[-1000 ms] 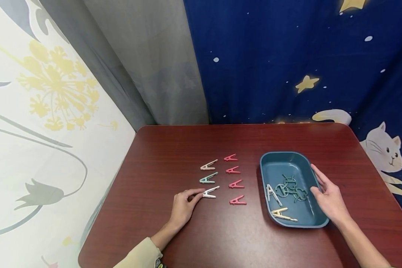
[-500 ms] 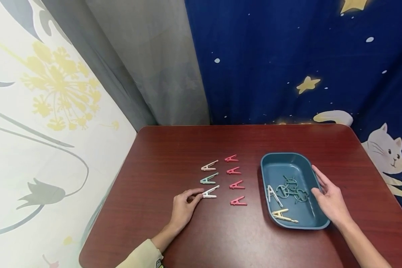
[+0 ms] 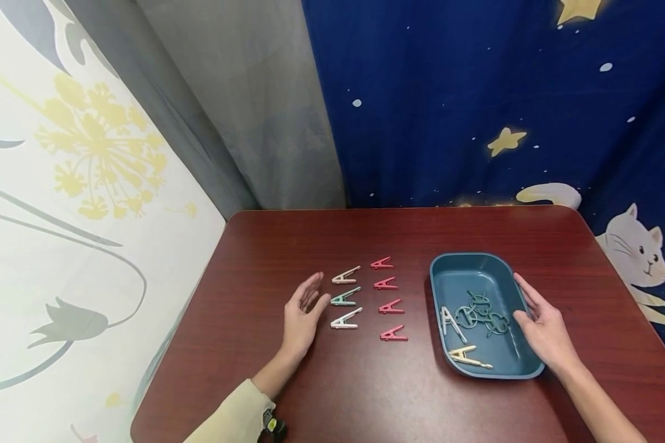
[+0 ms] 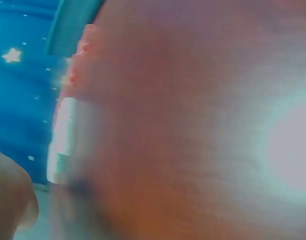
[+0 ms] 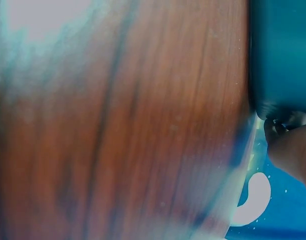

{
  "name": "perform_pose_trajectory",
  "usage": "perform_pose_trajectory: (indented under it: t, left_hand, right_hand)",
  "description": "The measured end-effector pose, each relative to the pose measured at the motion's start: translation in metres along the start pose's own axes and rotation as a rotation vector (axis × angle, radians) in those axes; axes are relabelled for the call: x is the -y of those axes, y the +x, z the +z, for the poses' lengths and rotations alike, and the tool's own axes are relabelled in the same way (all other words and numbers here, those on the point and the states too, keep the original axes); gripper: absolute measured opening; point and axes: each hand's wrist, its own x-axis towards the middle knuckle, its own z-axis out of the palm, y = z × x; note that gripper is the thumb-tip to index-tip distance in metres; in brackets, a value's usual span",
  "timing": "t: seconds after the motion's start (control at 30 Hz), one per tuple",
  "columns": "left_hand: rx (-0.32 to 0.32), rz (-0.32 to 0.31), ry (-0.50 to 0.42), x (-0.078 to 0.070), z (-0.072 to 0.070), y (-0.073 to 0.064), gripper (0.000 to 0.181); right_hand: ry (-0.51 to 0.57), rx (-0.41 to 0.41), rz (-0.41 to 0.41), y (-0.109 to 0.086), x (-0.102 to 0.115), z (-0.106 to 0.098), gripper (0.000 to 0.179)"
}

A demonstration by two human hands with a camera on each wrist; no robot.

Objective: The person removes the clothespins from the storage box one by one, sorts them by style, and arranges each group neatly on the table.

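Note:
My left hand (image 3: 301, 323) is just left of a column of three clothespins, fingers loosely extended and holding nothing. From far to near these are a beige clothespin (image 3: 346, 275), a green clothespin (image 3: 346, 297) and a white clothespin (image 3: 346, 319). The left wrist view is blurred; the white clothespin (image 4: 66, 125) shows at its left. On the right, my right hand (image 3: 547, 332) grips the side of a blue tray (image 3: 479, 366), thumb over the rim and fingers along the outer wall. Inside lie another white clothespin (image 3: 452, 324), a yellow clothespin (image 3: 468, 357) and green ring-shaped pieces (image 3: 481, 312).
A second column, of several red clothespins (image 3: 390, 306), lies between the left column and the tray. Everything rests on a dark red wooden table (image 3: 343, 394). A blue curtain (image 3: 432, 123) hangs behind it, and a patterned white wall (image 3: 88, 277) rises at left.
My left hand has let go of the near white clothespin and drawn up and slightly left, its fingers spreading. That clothespin stays in its column. The right hand and tray have not moved.

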Motion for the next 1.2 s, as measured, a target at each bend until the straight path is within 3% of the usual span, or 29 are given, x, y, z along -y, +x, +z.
perform_pose_trajectory:
  t: [0.1,0.2,0.4,0.5,0.73,0.83,1.07,1.2]
  left_hand:
    - [0.042,0.05,-0.01,-0.014,0.012,0.017,0.064]
    - [0.143,0.082,-0.049,-0.029,0.03,0.035,0.081]
    - [0.531,0.013,-0.019,-0.055,0.074,0.06,0.117]
    - [0.673,0.022,-0.029,-0.061,0.099,0.066,0.111]
    - [0.888,0.104,-0.052,-0.063,0.153,0.07,0.088]
    - [1.005,0.131,0.03,-0.065,0.17,0.073,0.082]
    - [1.272,0.157,0.381,-0.069,0.2,0.087,0.075]
    - [1.422,0.142,0.462,-0.074,0.217,0.097,0.062]
  right_hand:
    - [-0.003,-0.002,0.0,0.0,-0.001,-0.001,0.069]
    - [0.001,-0.002,0.0,0.0,-0.001,-0.001,0.069]
    - [0.003,-0.001,-0.009,0.0,0.0,0.0,0.069]
    - [0.0,0.003,-0.017,0.0,-0.001,0.001,0.07]
    - [0.005,0.007,-0.006,0.0,0.0,0.002,0.07]
    - [0.015,0.003,-0.008,0.0,-0.001,0.002,0.07]
    - [0.059,-0.006,-0.034,0.0,-0.001,0.002,0.073]
    - [0.07,-0.009,-0.044,0.0,-0.001,0.002,0.073]
